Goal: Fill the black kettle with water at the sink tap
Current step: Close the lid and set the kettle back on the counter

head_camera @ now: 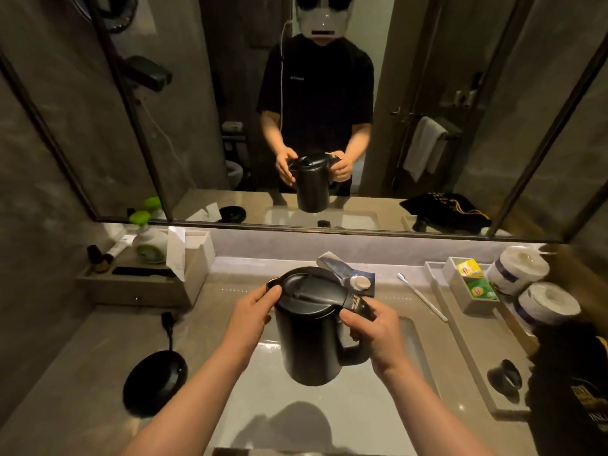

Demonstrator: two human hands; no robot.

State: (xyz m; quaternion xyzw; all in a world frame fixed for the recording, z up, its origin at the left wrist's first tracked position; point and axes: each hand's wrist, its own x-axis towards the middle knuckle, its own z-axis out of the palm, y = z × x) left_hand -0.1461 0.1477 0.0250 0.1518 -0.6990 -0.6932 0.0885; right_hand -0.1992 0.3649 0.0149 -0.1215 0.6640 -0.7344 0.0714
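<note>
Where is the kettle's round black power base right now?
In the head view, the round black power base sits on the counter left of the white sink basin, below the left hand, its cord running toward the wall.

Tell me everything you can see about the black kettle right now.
The kettle is matte black, cylindrical, plastic-looking, with a loop handle on its right side and a small spout on the left. Its lid is shut. It is held upright in the air above the sink, in front of the tap. The left hand touches the lid's rim near the spout; the right hand grips the handle's top.
</note>
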